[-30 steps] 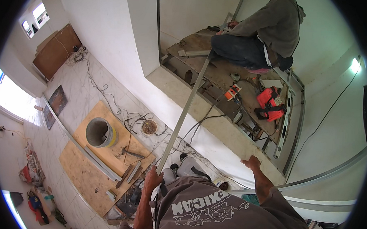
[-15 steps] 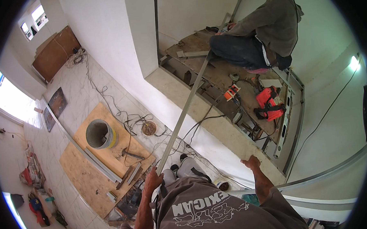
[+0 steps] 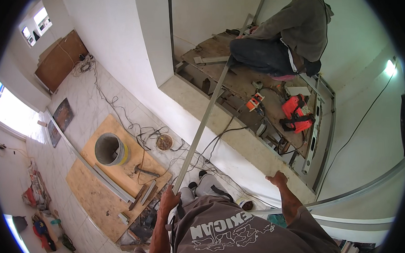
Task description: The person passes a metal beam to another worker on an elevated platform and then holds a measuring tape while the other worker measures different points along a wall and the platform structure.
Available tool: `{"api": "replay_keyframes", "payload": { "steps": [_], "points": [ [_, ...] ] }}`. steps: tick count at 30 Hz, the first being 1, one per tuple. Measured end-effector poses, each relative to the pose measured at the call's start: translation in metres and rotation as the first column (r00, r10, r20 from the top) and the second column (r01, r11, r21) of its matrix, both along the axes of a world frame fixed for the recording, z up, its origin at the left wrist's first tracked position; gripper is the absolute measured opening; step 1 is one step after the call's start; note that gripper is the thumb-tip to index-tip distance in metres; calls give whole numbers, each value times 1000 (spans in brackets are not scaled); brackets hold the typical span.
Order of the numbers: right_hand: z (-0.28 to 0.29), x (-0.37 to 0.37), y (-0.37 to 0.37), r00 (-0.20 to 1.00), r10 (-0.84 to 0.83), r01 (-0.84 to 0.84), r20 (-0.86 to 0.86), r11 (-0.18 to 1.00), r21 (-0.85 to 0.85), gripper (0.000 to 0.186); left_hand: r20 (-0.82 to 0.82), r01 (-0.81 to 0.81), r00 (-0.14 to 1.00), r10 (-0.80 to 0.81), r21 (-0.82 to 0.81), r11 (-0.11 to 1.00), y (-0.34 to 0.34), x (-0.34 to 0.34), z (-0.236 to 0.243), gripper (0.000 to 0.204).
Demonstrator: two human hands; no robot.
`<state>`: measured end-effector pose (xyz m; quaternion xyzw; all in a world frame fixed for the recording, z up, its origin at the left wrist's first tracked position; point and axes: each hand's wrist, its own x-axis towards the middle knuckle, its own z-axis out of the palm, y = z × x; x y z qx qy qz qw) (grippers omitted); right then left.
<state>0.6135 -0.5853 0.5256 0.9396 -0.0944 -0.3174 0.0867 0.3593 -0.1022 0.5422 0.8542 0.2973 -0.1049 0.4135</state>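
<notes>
My left hand (image 3: 169, 198) is closed around a long pale metal bar (image 3: 198, 138), which slants up across the ledge toward a seated co-worker (image 3: 300, 34). My right hand (image 3: 277, 179) rests on the edge of the pale concrete ledge (image 3: 227, 127), fingers apart and slightly bent, holding nothing. Beyond the ledge, a worn board platform (image 3: 208, 49) carries the co-worker, an orange tool (image 3: 255, 101), a red case with black straps (image 3: 297, 113) and a level (image 3: 312, 144). The co-worker’s hands are near the bar’s upper part and small in view.
Below left, plywood (image 3: 90, 188) on the tiled floor holds a bucket (image 3: 103, 151), hammer (image 3: 143, 169) and several metal strips (image 3: 110, 180). Cables (image 3: 132, 127) run over the tiles. A long curved-looking profile (image 3: 359, 189) crosses at right, with a lamp (image 3: 389, 67) above. A brown panel (image 3: 57, 65) leans at back left.
The view has shifted very slightly. My hands keep the same grip and place, and the co-worker stays seated in the same posture.
</notes>
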Motion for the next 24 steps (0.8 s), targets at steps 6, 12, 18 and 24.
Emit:
{"api": "replay_keyframes", "payload": {
  "steps": [6,12,18,24],
  "points": [
    [0,-2,1,995,-23,20,92,999,36,87,0,-2,1000,2,13,1000,0,-1,-3,53],
    [2,-2,3,995,-20,17,103,999,31,86,-16,-7,1000,7,7,1000,-1,-1,-2,53],
    [2,-3,3,995,-15,11,100,999,40,86,-27,-11,1000,10,-9,1000,-1,-1,0,52],
    [0,-1,0,994,-1,-3,111,999,36,87,-49,-3,999,2,-20,1000,0,0,-1,54]
  ]
}}
